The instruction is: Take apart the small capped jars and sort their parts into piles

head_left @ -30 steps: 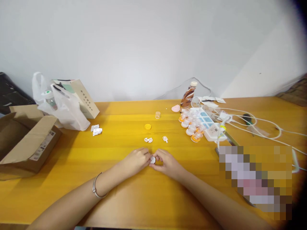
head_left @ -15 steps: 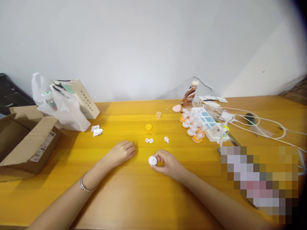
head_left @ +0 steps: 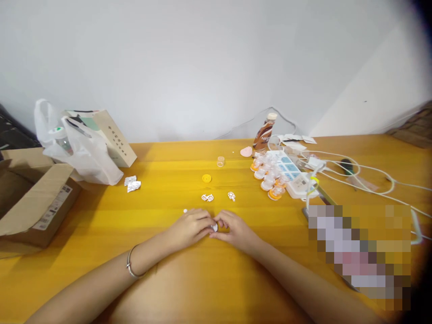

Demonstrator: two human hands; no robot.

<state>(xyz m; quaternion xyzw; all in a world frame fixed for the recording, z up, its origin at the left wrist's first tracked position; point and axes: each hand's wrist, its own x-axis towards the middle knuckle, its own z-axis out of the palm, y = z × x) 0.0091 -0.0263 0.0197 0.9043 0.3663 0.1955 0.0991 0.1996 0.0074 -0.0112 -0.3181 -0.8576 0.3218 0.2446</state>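
Note:
Between my two hands is a small white round piece [head_left: 213,227], partly covered by fingers. My right hand [head_left: 238,231] pinches its right side between thumb and fingers. From the left, my left hand [head_left: 194,226] closes its fingertips on the same piece; a bracelet sits on that wrist. Just behind my left hand lies a tiny white bit [head_left: 185,210]. Beyond the hands rest a pair of white wheel-like plastic parts [head_left: 207,197] and a single similar white part [head_left: 231,196]. Farther back are a yellow disc [head_left: 206,178] and a small clear cup [head_left: 220,161].
At left stand an open cardboard box [head_left: 54,211], a white plastic bag [head_left: 91,157] and foil pieces [head_left: 134,186]. To the right are several clear-and-orange capsules [head_left: 268,182], a brown drink bottle [head_left: 264,132], a pink piece [head_left: 246,151], white cables [head_left: 361,168] and a pixelated area.
My left hand has moved right to the white round piece and closed on it. The tiny white bit behind that hand now shows. My right hand keeps its pinch.

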